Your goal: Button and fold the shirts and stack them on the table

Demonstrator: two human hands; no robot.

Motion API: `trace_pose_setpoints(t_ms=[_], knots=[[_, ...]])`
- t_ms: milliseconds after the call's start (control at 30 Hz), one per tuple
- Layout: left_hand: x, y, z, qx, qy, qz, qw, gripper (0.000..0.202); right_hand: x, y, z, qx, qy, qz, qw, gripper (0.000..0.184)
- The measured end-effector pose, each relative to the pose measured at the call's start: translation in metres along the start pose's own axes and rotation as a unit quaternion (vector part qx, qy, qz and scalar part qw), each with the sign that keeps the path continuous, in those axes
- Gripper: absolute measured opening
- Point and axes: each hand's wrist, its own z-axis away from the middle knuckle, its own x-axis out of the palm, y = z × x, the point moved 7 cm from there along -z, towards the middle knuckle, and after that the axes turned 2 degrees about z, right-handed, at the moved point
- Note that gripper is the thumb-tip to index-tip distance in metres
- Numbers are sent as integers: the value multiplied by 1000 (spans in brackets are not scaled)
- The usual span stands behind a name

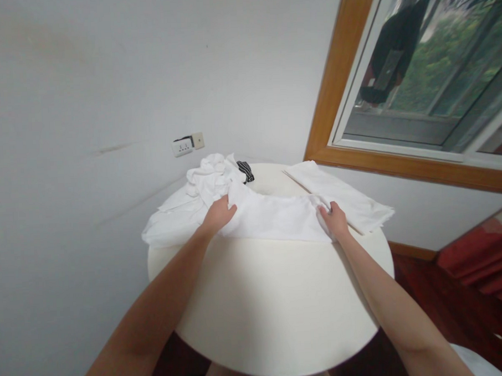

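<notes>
A white cloth [272,215] lies spread across the far half of a round white table [276,303]. My left hand [219,214] rests on the cloth's left part, fingers closed over a fold of it. My right hand [334,220] pinches the cloth's right end near the table's right side. Behind the left hand sits a crumpled pile of white fabric [209,176], with a small black-and-white striped piece [246,170] beside it. A flat folded white cloth [338,195] lies at the back right, partly over the table's edge.
A white wall rises behind the table, with a socket plate [187,145] just above the pile. A wood-framed window [413,92] is at the upper right. Dark red wooden floor [448,312] shows at the right.
</notes>
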Motion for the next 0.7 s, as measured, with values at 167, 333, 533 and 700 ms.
trace_pose_setpoints(t_ms=[167,333,533,700], knots=[[3,-15,-6,-32,-29,62,997,44,-1,10,-2,67,-18,-60,996,47],[9,-15,-8,50,-67,141,986,55,3,9,-2,67,-63,-123,988,43],[3,9,0,126,-56,197,971,64,-5,3,-2,32,-22,-150,988,46],[-4,24,8,134,-59,209,967,63,-14,-5,-1,-7,6,-158,987,45]])
